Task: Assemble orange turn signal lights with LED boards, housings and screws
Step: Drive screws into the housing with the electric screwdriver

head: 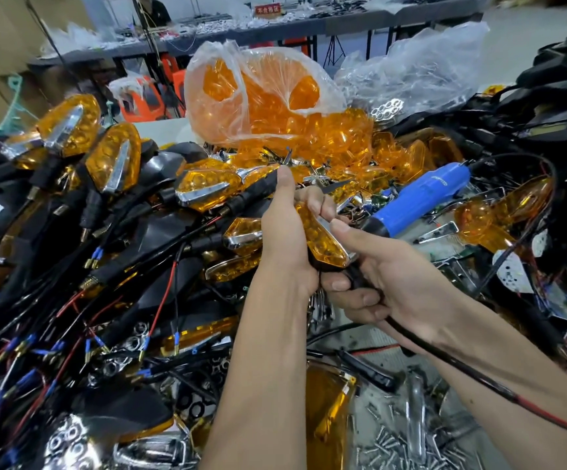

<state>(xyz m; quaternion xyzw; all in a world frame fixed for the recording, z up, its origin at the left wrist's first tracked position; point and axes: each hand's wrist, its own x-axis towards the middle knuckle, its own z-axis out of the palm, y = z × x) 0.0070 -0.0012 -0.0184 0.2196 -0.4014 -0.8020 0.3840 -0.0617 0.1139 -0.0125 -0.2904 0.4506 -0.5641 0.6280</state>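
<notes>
Fingers of both hands, left hand and right hand, grip one orange turn signal; screwdriver lettering unreadable.

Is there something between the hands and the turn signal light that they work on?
No. Both the left hand and the right hand already grip the turn signal light directly; nothing visible lies between them.

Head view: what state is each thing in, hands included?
Left hand: grips the turn signal light.
Right hand: grips the light's black stem and cable.
Turn signal light: held above the pile, orange lens on.
Blue electric screwdriver: lying on the parts, unheld.
Plastic bag of orange lenses: open, spilling lenses.
</notes>
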